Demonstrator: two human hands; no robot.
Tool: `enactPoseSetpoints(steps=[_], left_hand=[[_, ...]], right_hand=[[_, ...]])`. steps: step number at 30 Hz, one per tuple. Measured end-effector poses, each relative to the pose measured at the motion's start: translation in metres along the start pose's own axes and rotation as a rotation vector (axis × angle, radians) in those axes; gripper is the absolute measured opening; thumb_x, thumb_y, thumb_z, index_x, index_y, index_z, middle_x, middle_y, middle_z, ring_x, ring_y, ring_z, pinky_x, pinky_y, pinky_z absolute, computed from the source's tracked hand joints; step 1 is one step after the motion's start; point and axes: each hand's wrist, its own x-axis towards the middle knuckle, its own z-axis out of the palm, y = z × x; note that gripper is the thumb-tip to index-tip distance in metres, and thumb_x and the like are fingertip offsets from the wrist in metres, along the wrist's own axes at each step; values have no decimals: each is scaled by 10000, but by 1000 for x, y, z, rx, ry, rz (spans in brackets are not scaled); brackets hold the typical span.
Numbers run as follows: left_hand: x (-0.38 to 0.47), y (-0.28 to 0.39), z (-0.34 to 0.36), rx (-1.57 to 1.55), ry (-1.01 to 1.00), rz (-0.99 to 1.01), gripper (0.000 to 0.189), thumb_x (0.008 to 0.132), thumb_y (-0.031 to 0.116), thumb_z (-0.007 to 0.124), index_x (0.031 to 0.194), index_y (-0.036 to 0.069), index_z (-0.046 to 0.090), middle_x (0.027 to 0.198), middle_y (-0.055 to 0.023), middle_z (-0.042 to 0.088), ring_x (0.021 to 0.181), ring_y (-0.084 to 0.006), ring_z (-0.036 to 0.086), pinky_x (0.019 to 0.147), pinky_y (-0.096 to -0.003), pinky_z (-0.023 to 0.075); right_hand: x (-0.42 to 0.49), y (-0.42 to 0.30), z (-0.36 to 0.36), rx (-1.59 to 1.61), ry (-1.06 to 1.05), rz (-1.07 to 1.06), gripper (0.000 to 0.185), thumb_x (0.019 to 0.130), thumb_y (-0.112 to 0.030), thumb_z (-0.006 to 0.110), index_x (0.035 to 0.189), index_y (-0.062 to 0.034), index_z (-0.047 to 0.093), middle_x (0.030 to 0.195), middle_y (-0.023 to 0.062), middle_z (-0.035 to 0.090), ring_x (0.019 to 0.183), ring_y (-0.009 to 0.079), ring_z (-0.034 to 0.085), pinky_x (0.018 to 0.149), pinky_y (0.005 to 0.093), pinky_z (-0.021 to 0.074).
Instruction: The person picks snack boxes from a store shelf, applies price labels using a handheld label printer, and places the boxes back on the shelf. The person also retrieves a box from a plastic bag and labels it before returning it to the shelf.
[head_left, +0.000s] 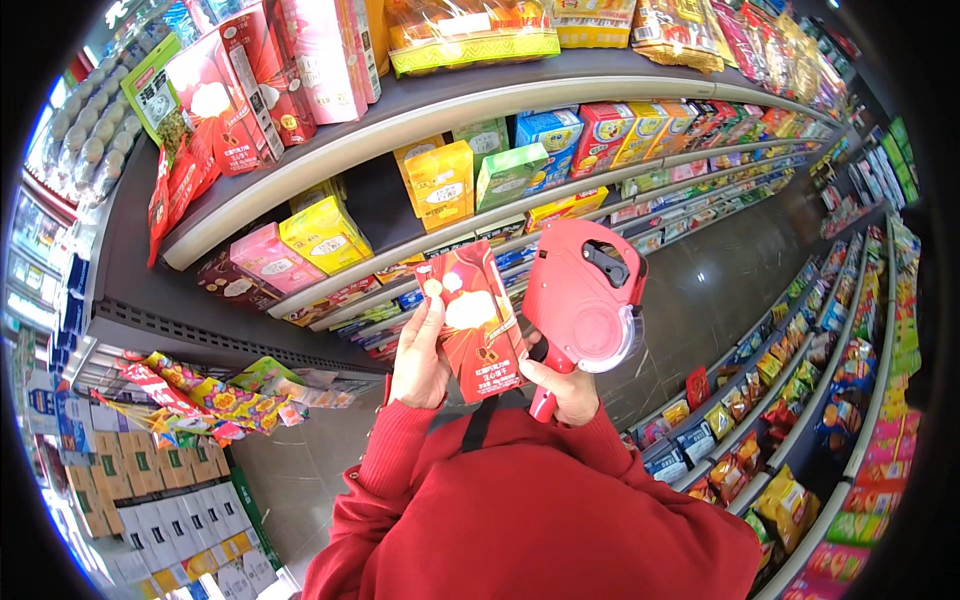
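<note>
My left hand (421, 358) grips a flat red snack box (478, 324) by its left side, thumb on the front face. The box bears writing and a picture of filled biscuits. In my right hand (568, 390) is a red handheld price labeller (574, 292), held by its handle, with a clear round cover at its side. The right thumb lies close to the box's lower right edge; whether it touches is unclear. Similar red boxes (225, 105) stand on the top shelf at the upper left.
Snack shelving (450, 101) curves across ahead, with yellow boxes (442, 184) and a green box (511, 176) on its second tier. More snack shelves (810, 405) line the right. Hanging candy packets (217, 390) and stacked cartons (176, 517) are at the left. Tiled floor (697, 277) runs between.
</note>
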Motion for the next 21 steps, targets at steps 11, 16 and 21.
enactPoseSetpoints(steps=[11, 16, 21], left_hand=[[4, -35, 27, -93, 44, 82, 405, 1018, 236, 484, 1367, 35, 440, 1324, -99, 553, 1211, -220, 552, 1019, -401, 464], [-7, -28, 26, 110, -169, -19, 773, 899, -38, 561, 1525, 142, 143, 1430, -91, 431, 1311, -230, 453, 1023, -412, 447], [-12, -30, 19, 144, -215, -43, 882, 855, -97, 596, 1526, 159, 85, 1455, -118, 389, 1317, -264, 450, 1003, -442, 470]], right_hand=[[27, -16, -49, 27, -94, 90, 355, 792, 45, 700, 1103, -30, 547, 1010, 61, 619, 930, 155, 623, 806, 296, 520], [38, -19, -53, -67, -102, 52, 272, 826, -26, 712, 1054, -6, 566, 937, 47, 628, 864, 126, 625, 772, 277, 521], [46, -17, -52, -23, -141, 53, 274, 821, -20, 716, 1055, -5, 573, 948, 42, 625, 868, 118, 621, 775, 277, 519]])
